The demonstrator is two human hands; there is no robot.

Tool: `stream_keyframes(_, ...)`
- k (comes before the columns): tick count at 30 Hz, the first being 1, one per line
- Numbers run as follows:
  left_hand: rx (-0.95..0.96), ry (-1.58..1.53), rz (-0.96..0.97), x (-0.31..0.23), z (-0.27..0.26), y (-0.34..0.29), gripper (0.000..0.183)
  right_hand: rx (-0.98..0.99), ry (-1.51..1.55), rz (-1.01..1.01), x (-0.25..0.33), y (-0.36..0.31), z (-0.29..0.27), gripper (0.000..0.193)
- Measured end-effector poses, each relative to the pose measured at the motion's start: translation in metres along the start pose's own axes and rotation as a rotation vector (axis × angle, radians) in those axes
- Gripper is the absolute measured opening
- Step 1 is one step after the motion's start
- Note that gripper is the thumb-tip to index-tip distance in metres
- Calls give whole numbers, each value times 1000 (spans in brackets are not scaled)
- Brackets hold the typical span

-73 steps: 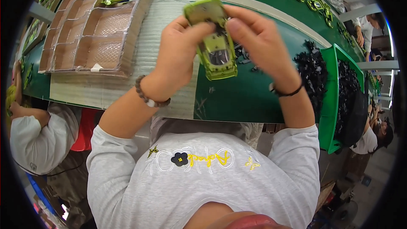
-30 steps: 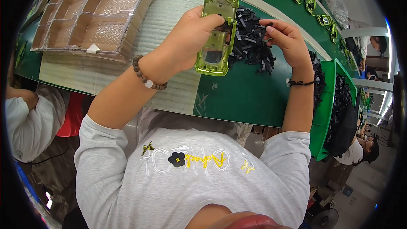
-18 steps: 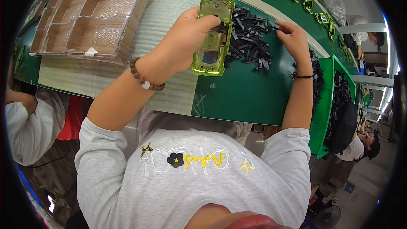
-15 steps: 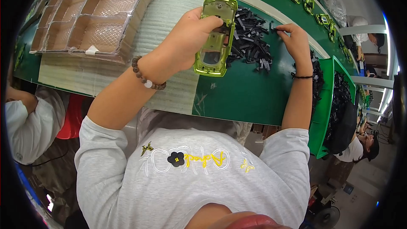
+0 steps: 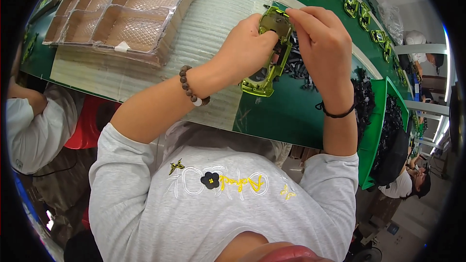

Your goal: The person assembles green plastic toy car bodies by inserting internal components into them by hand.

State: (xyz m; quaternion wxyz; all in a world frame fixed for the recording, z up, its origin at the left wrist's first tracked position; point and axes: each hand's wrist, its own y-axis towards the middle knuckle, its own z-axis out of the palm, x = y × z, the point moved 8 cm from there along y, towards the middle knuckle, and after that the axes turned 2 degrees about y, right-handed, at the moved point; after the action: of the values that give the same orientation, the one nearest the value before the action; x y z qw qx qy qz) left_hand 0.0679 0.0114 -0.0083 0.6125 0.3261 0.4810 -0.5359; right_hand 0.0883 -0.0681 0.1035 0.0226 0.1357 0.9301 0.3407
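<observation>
A bright green plastic toy car body [image 5: 258,89] is tilted, its hollow underside facing up. My left hand [image 5: 250,48] is closed around its left side, thumb over the inside. At the far end of the car body, my right hand [image 5: 323,34] is closed in a pinch against its rim. Whatever lies between those fingertips is hidden. Behind and below the right hand, a pile of small black plastic pieces [image 5: 297,65] lies on the green table, partly covered by the hand and car body.
A compartmented plastic tray in a carton [image 5: 138,26] stands at the left on a pale foam sheet [image 5: 204,34]. On the right is a green bin [image 5: 377,136] of black parts. More green car bodies [image 5: 351,3] lie along the far side. Other people sit nearby.
My right hand has moved left from beside the black pieces to the far end of the car body. The car body has shifted slightly right and nearer, and tilted in my left hand.
</observation>
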Motion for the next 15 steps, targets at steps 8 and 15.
stream_keyframes(8,-38,36,87,-1,-5,1,19,-87,7,-52,12,4,1,19)
stream_keyframes(15,4,-30,58,5,1,1,20,-51,-83,-60,12,0,7,19)
